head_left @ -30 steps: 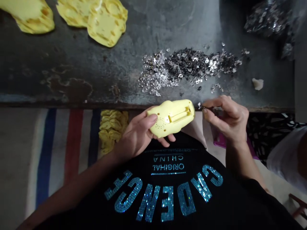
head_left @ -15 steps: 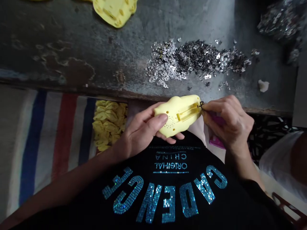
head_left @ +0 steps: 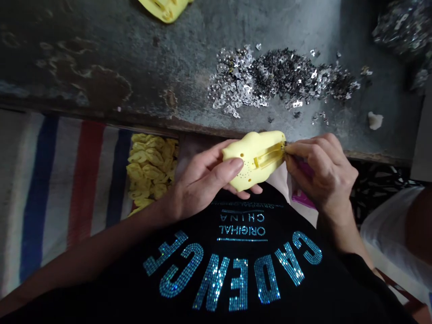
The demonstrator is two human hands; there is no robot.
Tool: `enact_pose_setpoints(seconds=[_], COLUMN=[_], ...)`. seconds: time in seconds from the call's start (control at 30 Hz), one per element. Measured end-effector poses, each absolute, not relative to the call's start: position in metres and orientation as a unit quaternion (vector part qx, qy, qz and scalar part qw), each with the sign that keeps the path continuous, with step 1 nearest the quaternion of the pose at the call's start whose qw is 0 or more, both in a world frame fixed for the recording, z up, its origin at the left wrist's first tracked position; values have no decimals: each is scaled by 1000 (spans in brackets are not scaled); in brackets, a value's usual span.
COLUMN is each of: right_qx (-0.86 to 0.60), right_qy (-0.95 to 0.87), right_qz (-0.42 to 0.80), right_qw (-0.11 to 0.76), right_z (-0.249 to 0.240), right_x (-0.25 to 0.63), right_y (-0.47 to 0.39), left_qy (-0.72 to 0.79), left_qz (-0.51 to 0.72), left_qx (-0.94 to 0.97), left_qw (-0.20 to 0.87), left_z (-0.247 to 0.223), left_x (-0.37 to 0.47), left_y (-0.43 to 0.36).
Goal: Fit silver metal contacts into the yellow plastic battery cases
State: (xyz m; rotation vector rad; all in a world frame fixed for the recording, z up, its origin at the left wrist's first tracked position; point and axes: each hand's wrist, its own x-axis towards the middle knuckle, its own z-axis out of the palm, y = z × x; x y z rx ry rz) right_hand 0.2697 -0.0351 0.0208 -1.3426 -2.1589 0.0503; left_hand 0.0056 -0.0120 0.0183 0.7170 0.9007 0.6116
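A yellow plastic shell (head_left: 251,171) with a long slot, small holes and a dotted patch lies across my left hand (head_left: 205,175), thumb on top and fingers beneath. At the slot's right end, my right hand (head_left: 315,166) pinches a small dark metal clip (head_left: 284,144), mostly hidden by the fingertips and the slot's edge. Beyond the shell, a heap of small metal clips (head_left: 280,78) is spread on the grey worktable (head_left: 189,58).
Another yellow part (head_left: 165,10) lies at the table's far edge. A bag of clips (head_left: 403,29) and a white lump (head_left: 375,120) are at right. Yellow pieces (head_left: 151,164) are piled below the table edge at left. A person's light clothing (head_left: 388,225) shows at lower right.
The clip, earlier visible outside the shell's right end, is now at the slot's end and largely hidden. The shell and my left hand have shifted slightly right.
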Motion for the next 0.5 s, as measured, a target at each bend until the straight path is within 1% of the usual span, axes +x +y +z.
enact_pose_setpoints(seconds=[0.13,0.3,0.37,0.5], right_qx=[-514,-536,-542,-536], right_qy=[-798,-762,-757,-772], right_qz=[39,36,27,16], right_qw=[312,363,364,341], right_z=[19,14,12,14], right_x=[270,272,271,268], right_y=[-40,-47,-48,-47], left_qy=[406,393,387,389], left_qz=[296,302,301,300], left_qx=[318,286,282,281], left_qw=[804,820,825,824], left_z=[16,13,13,14], left_x=[6,7,7,7], left_y=[-11,-8,-7,-8])
